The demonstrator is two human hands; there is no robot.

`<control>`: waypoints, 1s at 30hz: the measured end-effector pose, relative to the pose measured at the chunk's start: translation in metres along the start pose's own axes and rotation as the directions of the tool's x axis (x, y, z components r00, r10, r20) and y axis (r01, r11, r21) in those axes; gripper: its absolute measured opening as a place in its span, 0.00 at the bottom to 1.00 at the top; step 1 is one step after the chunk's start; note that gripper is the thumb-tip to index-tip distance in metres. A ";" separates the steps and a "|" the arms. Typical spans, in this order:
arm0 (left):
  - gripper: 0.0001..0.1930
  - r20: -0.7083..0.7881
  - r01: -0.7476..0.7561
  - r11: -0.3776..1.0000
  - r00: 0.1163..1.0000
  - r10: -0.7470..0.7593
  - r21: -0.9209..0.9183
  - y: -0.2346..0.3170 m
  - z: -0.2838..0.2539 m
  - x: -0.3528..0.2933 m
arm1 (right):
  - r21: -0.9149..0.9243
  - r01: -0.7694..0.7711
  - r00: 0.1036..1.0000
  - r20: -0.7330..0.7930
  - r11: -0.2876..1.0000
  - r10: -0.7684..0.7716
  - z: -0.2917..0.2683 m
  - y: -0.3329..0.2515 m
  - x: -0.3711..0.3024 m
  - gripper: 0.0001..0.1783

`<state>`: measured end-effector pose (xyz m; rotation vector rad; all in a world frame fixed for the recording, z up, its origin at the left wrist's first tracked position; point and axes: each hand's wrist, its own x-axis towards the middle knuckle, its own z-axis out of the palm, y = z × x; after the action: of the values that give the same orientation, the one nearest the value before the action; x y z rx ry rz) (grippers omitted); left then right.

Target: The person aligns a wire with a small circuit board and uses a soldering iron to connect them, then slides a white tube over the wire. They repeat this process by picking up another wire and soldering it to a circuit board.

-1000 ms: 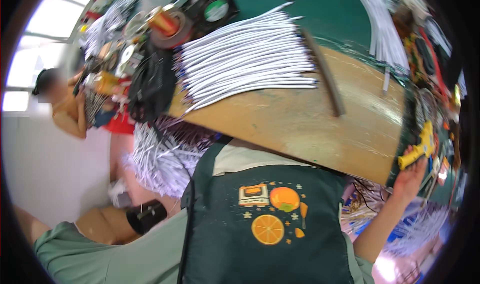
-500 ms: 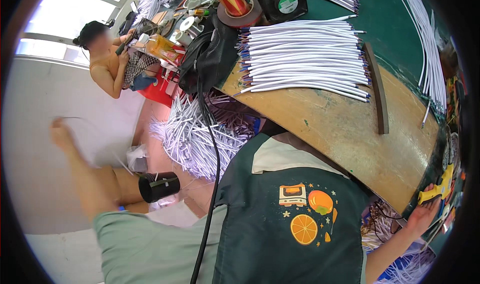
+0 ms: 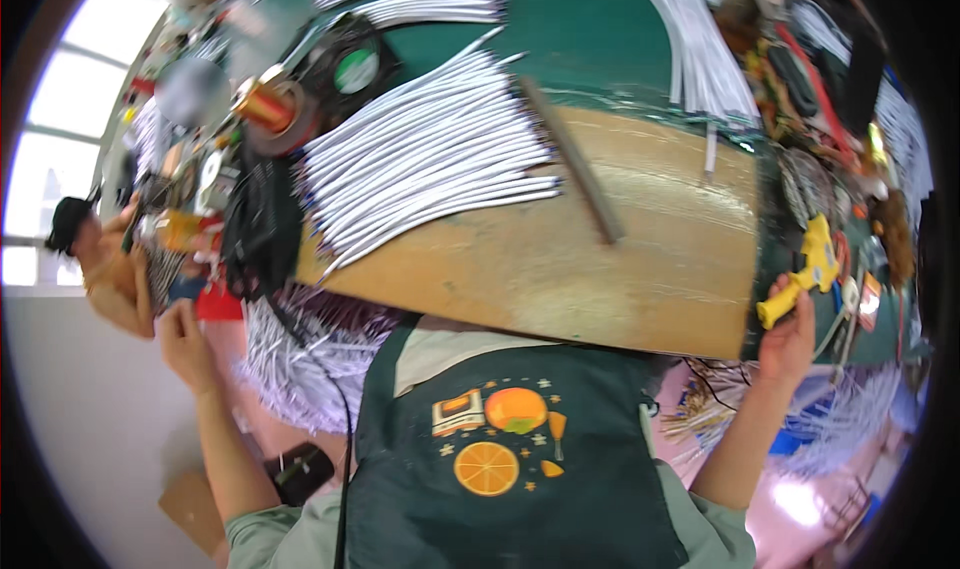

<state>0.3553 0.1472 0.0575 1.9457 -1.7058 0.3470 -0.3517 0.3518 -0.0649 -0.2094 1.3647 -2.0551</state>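
Head view: a person in a dark apron printed with orange fruit sits at a crowded workbench, arms spread to either side. At the bench's right edge, the right hand meets a yellow tool, its fingers and thumb at the lower end of the handle; whether they close firmly around it, one cannot tell. The tool lies just beyond the right end of a wooden board, among other tools and scraps.

Out to the left, away from the bench, the left hand is raised, its fingers bent toward the thumb; blur leaves it impossible to tell whether they pinch anything.

Between the hands, a row of white tubes lies side by side on the board, a dark bar slanting near their right ends. A copper-coloured spool and a black fan stand behind the row. Long white strips trail across the upper right of the bench. Below the board's left end, loose white lengths heap up. At far left, a co-worker sits near the windows.
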 end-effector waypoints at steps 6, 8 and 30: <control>0.08 -0.186 -0.534 0.616 0.822 0.538 -0.579 0.231 0.042 0.050 | 0.252 0.074 0.997 -0.033 0.965 -0.068 0.042 -0.003 -0.032 0.23; 0.09 -0.103 -0.589 0.498 0.705 0.702 -0.637 0.312 0.069 0.045 | 0.347 0.006 1.000 0.020 0.938 -0.014 0.038 0.000 -0.031 0.23; 0.06 0.089 -0.481 0.260 0.349 0.933 -0.837 0.467 0.143 -0.008 | 0.176 0.143 0.990 -0.027 0.974 -0.140 0.059 0.010 -0.032 0.13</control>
<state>-0.1219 0.0456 0.0357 0.4596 -2.6107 -0.6474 -0.2956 0.3233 -0.0407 -0.2206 1.1963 -2.2869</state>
